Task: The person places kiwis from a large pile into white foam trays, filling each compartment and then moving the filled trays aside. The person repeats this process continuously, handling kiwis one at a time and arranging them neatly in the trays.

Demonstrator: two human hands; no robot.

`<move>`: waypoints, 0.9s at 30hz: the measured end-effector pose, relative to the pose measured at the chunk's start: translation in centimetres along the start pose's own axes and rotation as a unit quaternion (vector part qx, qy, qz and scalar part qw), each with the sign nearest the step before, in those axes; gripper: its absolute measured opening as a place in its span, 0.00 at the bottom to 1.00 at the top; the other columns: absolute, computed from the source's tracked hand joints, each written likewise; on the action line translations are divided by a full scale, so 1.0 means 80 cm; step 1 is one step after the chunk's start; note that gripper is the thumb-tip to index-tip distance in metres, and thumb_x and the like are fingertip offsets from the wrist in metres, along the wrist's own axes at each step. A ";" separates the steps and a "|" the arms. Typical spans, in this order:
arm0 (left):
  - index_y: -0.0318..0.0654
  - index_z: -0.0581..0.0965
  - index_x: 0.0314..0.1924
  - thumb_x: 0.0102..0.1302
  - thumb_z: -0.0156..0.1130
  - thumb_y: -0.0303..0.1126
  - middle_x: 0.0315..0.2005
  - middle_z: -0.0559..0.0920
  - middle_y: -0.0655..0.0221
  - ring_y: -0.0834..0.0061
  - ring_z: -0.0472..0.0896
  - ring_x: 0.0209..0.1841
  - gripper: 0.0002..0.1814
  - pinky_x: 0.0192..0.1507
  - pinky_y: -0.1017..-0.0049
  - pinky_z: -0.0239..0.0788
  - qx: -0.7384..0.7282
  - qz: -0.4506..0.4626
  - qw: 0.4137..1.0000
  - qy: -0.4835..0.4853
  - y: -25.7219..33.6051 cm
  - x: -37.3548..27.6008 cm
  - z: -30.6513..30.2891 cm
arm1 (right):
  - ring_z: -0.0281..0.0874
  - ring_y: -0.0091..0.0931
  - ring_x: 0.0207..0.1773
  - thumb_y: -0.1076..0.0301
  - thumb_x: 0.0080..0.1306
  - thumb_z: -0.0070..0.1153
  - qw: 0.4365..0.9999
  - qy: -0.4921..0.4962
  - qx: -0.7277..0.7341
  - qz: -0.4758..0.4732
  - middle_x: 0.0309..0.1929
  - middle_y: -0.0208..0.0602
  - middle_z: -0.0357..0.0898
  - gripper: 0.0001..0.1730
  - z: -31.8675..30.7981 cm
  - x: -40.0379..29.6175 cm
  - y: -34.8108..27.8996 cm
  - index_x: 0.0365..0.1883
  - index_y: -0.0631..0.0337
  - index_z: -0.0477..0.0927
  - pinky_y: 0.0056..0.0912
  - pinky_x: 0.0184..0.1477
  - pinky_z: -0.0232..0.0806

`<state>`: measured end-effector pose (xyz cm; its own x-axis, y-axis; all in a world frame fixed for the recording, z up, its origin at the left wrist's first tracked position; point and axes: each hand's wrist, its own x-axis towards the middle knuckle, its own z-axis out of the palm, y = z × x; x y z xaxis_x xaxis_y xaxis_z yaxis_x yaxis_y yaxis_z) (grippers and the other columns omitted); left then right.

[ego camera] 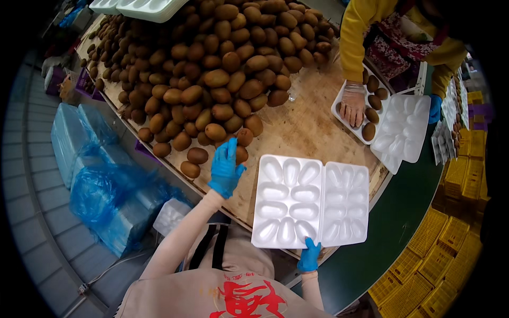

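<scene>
My left hand (226, 171), in a blue glove, reaches over the near edge of a heap of brown kiwifruit (214, 95). Its fingers and thumb are spread beside a kiwifruit (241, 155), partly hidden behind the hand; none is seen lifted. A white plastic hinged tray (322, 202) with oval hollows lies unfolded in front of me, with no fruit in it. My right hand (309, 256), also blue-gloved, grips its near edge close to the fold, with the thumb on top.
Across the wooden table (294, 127), a co-worker's gloved hand (353, 104) rests in a tray holding several kiwifruit. A green conveyor belt (370, 246) runs along the right, beside yellow crates (429, 254). Blue-wrapped stacks (111, 190) stand at left. More trays (151, 8) sit behind the heap.
</scene>
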<state>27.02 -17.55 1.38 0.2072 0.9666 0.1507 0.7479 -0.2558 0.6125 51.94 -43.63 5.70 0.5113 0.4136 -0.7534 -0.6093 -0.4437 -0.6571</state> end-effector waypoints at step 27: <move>0.51 0.74 0.60 0.44 0.76 0.47 0.70 0.57 0.50 0.40 0.55 0.69 0.39 0.68 0.51 0.58 0.163 0.143 0.940 -0.263 -0.067 0.033 -0.036 | 0.75 0.29 0.53 0.64 0.69 0.56 0.989 -0.087 -0.118 0.012 0.55 0.38 0.74 0.24 0.029 0.061 0.039 0.60 0.67 0.69 0.37 0.53 0.71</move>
<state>21.76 -13.61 0.70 0.6485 0.7386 -0.1842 0.7496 -0.5777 0.3230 51.15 -41.17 0.08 0.3742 0.5215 -0.7668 -0.4505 -0.6206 -0.6419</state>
